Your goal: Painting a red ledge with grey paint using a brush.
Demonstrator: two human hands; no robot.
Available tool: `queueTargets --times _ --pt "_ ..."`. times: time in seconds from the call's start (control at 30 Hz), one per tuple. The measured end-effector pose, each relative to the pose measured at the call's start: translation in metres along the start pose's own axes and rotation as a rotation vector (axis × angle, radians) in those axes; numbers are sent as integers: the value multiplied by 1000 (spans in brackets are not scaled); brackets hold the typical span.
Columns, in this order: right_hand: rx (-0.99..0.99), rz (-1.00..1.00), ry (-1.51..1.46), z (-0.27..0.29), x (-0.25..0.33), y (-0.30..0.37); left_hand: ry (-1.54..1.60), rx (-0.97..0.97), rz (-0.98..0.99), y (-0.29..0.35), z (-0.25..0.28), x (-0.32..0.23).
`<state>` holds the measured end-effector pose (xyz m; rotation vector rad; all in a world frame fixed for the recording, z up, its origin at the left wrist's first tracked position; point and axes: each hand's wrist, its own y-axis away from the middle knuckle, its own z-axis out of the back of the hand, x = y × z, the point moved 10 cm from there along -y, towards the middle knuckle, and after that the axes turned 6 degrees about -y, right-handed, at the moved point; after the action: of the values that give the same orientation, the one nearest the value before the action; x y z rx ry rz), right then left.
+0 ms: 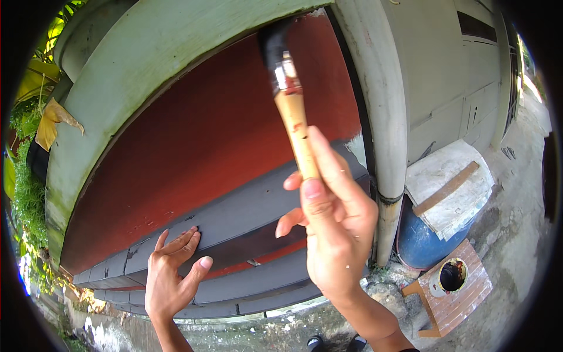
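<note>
My right hand point(337, 246) holds a paintbrush point(293, 126) by its light wooden handle, thumb and fingers closed on it. The brush points up, with a shiny metal band and dark bristles, blurred, in front of the upper part of a red painted wall panel point(205, 129). Reddish smears mark the handle and band. My left hand point(167, 273) is open, its fingertips laid on the dark grey ledge point(252, 202) below the panel. More grey and red bands run beneath that ledge. At the panel's right edge a pale patch point(356, 146) shows next to the red.
A low wooden stool point(475, 293) at right carries a paint can point(435, 287) with dark contents. Behind it stands a blue barrel point(419, 237) under a whitish sheet point(431, 176) and a wood strip point(448, 188). A pipe point(384, 123) rises beside the panel; a pale green curved border point(141, 58) frames it.
</note>
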<state>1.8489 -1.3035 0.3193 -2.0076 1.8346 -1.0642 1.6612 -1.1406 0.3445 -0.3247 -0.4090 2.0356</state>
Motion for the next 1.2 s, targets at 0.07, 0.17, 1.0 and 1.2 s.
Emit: queueTargets --times 0.07,0.17,1.0,1.2 --pt "102 9 88 -12 -5 1 -1 1 6 0 1 0" --pt "189 -89 107 -17 -12 12 -6 7 10 0 1 1" --pt "118 58 170 -1 9 -2 -30 -15 -3 2 1 2" --pt "298 17 250 -7 0 9 -30 -15 7 3 1 3"
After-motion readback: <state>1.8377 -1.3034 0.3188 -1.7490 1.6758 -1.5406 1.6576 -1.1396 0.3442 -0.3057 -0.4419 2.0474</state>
